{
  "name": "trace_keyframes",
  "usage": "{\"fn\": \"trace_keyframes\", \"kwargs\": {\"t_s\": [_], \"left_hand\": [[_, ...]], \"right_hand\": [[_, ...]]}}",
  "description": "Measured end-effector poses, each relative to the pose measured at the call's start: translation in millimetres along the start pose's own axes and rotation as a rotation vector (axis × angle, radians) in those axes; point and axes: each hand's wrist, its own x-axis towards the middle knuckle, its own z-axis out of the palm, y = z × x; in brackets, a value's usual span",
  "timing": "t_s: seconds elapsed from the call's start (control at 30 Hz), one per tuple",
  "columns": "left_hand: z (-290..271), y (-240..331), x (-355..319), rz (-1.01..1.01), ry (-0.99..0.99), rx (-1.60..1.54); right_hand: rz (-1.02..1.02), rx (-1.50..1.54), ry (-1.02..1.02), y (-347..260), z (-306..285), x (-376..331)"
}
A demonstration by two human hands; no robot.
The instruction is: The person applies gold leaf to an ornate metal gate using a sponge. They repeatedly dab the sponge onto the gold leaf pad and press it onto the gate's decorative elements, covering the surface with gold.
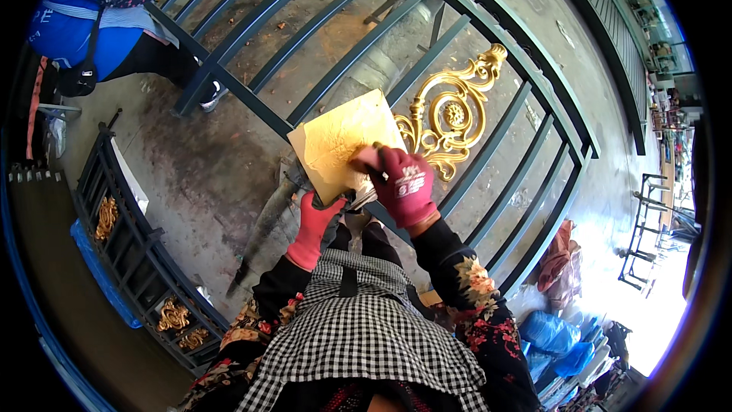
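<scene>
A flat, gold-smeared square board (343,133) is held in front of me over the bars of a dark metal railing (366,46). My left hand (316,225), in a pinkish-red glove with a dark palm, grips the board's near edge. Above the board's near right part is my right hand (404,183), in a dark red glove, with curled, slightly blurred fingers. What those fingers hold, if anything, is hidden. Just right of the board, a gold scroll ornament (455,113) sits between the railing's bars.
A person in blue (80,27) stands at the far left, at the railing's other end. Another dark railing panel (145,252) with gold ornaments leans at the left. Blue plastic bags (549,332) and a reddish-brown cloth heap (560,263) lie at the right.
</scene>
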Motion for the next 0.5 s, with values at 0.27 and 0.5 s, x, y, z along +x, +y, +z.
{"fn": "trace_keyframes", "kwargs": {"t_s": [0.27, 0.5], "left_hand": [[-3.1, -14.6, -3.6, -0.026, -0.001, 0.088], [-10.3, 6.6, -2.8, 0.04, 0.147, -0.001]], "right_hand": [[-0.063, 0.063, -0.047, 14.4, -16.0, -12.5], [0.325, 0.298, 0.036, 68.3, -42.4, 6.3]]}}
